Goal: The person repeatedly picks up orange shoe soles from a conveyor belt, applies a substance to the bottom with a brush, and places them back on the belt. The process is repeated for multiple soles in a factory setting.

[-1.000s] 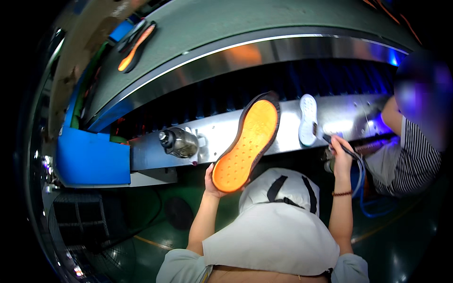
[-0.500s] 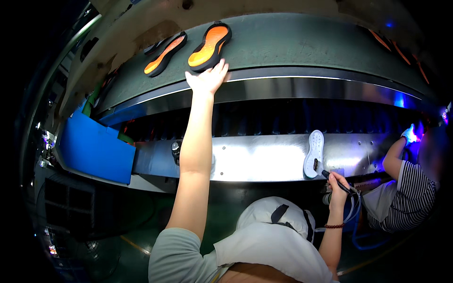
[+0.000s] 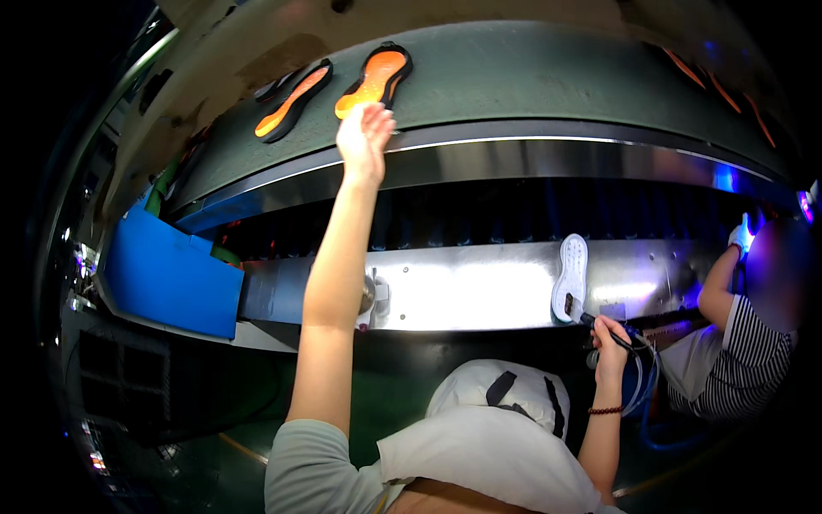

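My left hand (image 3: 366, 137) reaches up to the near edge of the green conveyor belt, its fingers stretched out and slightly blurred. It overlaps the heel of an orange-and-black shoe sole (image 3: 385, 68), and I cannot tell whether it touches. A second orange-and-black sole (image 3: 293, 103) lies to the left of that one. My right hand (image 3: 610, 347) is closed around the black handle of a brush (image 3: 587, 319) with thin tubes running from it. The brush's dark bristles rest on the lower end of a white shoe sole (image 3: 573, 264), lying lengthwise on the metal shelf.
The metal shelf (image 3: 467, 287) runs below the belt (image 3: 514, 77), with a dark gap between. A blue panel (image 3: 175, 274) stands left. A small round-topped metal item (image 3: 368, 295) sits beside my left forearm. At right, another person's gloved hand (image 3: 741, 236) is near blue light.
My left hand has drawn back slightly, down and left from the orange sole. The brush has shifted a little down and left on the white sole.
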`<state>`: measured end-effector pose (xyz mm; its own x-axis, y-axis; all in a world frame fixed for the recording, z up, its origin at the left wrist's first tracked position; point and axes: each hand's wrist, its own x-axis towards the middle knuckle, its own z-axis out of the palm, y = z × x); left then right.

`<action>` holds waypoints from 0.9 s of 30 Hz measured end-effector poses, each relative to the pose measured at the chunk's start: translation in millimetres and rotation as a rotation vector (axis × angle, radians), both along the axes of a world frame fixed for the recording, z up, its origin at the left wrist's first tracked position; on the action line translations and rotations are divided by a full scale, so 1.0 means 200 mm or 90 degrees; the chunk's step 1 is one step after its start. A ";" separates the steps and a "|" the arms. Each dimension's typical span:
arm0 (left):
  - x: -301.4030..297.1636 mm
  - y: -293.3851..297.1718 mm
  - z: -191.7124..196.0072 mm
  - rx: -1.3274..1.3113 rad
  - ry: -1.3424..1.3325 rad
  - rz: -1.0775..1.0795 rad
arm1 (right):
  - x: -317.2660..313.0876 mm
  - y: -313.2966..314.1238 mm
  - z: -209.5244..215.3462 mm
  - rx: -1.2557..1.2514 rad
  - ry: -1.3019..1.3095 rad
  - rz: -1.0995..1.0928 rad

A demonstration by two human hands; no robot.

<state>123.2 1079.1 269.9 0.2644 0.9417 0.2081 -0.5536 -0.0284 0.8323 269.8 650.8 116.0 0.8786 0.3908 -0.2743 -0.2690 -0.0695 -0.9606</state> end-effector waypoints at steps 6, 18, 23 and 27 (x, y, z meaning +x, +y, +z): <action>-0.13 0.26 -0.03 0.365 0.512 0.415 | -0.08 0.01 0.09 -0.012 -0.036 0.026; -0.04 0.39 -0.01 0.231 0.765 0.325 | -0.12 -0.08 0.09 0.009 0.000 -0.028; -0.07 0.41 -0.01 0.232 0.721 0.303 | -0.08 -0.05 0.10 0.019 0.026 -0.011; -0.02 0.41 0.00 0.253 0.743 0.323 | 0.02 -0.02 0.09 0.038 0.034 0.024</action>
